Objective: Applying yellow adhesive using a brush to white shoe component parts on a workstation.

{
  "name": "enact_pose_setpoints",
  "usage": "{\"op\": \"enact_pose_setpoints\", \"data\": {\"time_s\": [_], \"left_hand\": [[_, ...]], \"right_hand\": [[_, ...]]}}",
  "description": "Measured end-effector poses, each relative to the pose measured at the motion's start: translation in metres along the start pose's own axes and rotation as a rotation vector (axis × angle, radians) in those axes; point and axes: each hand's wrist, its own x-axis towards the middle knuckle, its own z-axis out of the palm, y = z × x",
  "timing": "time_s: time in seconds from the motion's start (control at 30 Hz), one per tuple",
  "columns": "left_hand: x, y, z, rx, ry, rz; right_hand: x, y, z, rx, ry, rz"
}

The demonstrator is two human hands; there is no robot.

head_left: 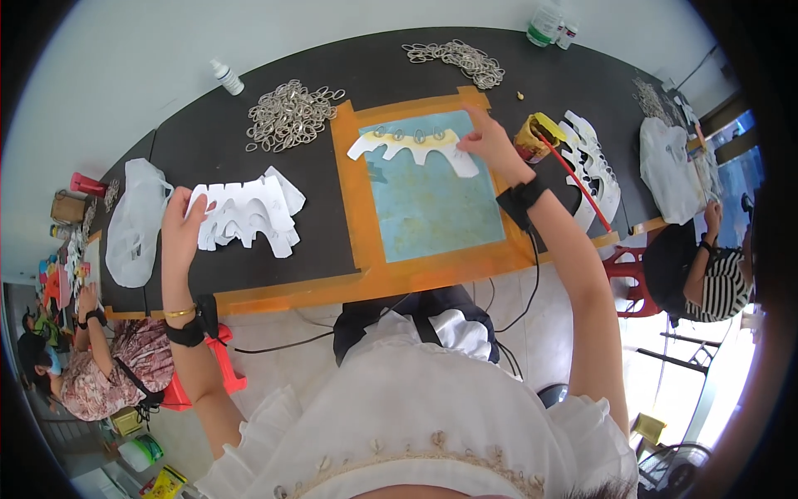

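My right hand pinches the right end of a white scalloped cut-out strip. Yellowish glue-like stuff coats the strip's upper edge, and several metal oval rings sit along it. Under the strip lies a blue sheet framed with orange tape. On the left, my left hand is closed on the left edge of a stack of white scalloped cut-outs, thumb on top. Dark bands circle both my wrists.
Piles of metal rings lie at the table's back. To the right stand a yellow tin, a red stick and more white cut-outs. Plastic bags flank the work area. Co-workers sit on both sides; cables hang near my lap.
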Motion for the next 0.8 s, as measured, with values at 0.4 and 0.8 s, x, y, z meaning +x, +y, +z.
{"op": "enact_pose_setpoints", "data": {"time_s": [0.4,0.8], "left_hand": [[-0.003,0.166,0.136,-0.849,-0.561,-0.006],[0.021,0.073,0.211,0.524,-0.272,0.578]], "right_hand": [[-0.102,-0.109,0.031,1.278,-0.409,0.17],[-0.109,-0.061,0.001,-0.385,0.076,0.019]]}}
